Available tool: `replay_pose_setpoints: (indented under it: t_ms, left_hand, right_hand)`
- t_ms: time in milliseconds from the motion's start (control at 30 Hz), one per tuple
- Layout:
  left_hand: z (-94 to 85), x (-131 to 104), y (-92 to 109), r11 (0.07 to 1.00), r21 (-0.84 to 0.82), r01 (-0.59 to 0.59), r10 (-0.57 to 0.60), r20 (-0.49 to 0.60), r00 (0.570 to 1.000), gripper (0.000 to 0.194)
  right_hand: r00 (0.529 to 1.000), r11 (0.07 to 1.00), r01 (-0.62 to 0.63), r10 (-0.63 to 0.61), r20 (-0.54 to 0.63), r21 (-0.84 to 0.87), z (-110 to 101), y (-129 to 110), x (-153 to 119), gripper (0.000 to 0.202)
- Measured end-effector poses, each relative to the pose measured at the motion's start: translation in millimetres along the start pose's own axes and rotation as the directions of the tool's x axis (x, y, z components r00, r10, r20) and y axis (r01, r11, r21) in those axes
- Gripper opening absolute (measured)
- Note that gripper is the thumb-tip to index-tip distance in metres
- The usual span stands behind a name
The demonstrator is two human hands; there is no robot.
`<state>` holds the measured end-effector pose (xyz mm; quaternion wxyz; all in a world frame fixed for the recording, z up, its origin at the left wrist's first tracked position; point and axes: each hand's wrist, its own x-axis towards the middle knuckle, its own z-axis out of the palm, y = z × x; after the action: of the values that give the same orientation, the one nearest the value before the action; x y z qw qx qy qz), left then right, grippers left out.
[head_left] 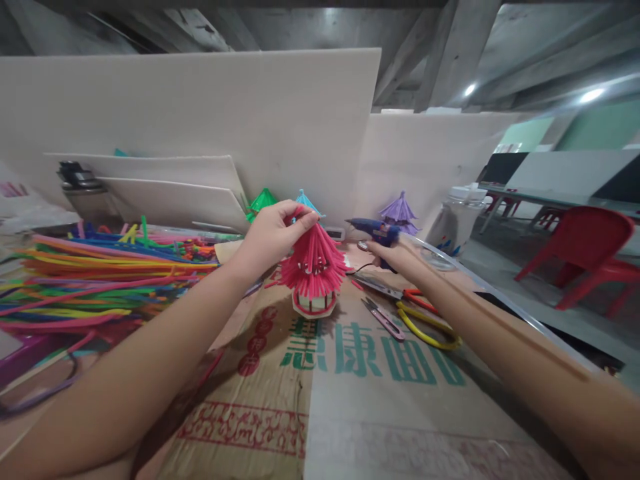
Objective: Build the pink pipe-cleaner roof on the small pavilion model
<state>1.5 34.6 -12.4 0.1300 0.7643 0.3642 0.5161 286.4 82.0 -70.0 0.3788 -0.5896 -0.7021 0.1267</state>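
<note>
My left hand (280, 233) pinches the top of a red pagoda-like model (315, 267) made of fuzzy stems, with a pale railed base standing on the covered table. To its right, my right hand (387, 253) is closed round a blue glue gun (375, 230), whose nozzle points left, a little apart from the model. Pink snips (384, 320) and scissors with yellow and orange handles (425, 330) lie below my right hand. Behind the model are a green roof (263, 202), a light blue one (306, 200) and a purple one (399, 212).
Bundles of coloured stems (115, 273) cover the left side, near a dark-lidded jar (90, 197). A clear bottle (453, 220) stands at the right. White boards (200, 120) rise behind; a red chair (590, 247) is beyond the table.
</note>
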Motion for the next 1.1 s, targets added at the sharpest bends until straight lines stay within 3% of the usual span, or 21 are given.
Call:
replay_pose_setpoints:
  t_ms: [133, 300, 533, 667, 767, 1100]
  left_hand:
    - [-4.7, 3, -8, 0.999, -0.014, 0.04, -0.04, -0.017, 0.999, 0.041]
    - [-6.7, 4, -11, 0.998, 0.024, 0.049, -0.049, -0.006, 0.999, 0.04]
    - [-6.0, 2, -9, 0.998, 0.035, 0.061, -0.061, 0.005, 0.998, 0.039]
    - [-4.8, 3, -10, 0.997, 0.04, 0.07, -0.071, 0.024, 0.997, 0.037]
    - [-4.0, 3, -11, 0.996, 0.048, 0.074, -0.077, 0.047, 0.996, 0.038]
    - [-4.4, 3, -8, 0.994, 0.091, 0.054, -0.059, 0.056, 0.997, 0.038]
  right_hand:
    - [0.998, 0.987, 0.026, -0.017, -0.055, 0.158, -11, -22, -26, 0.046]
    - [0.978, 0.876, 0.21, -0.183, -0.103, 0.435, -23, -52, -47, 0.042]
    - [0.931, 0.83, 0.359, -0.29, -0.22, 0.427, -48, -68, -54, 0.033]
    - [0.928, 0.818, 0.36, -0.364, -0.082, 0.449, -47, -77, -68, 0.03]
    - [0.941, 0.888, 0.294, -0.333, 0.054, 0.352, -38, -84, -77, 0.035]
    - [0.945, 0.936, 0.258, -0.296, 0.139, 0.24, -20, -86, -86, 0.038]
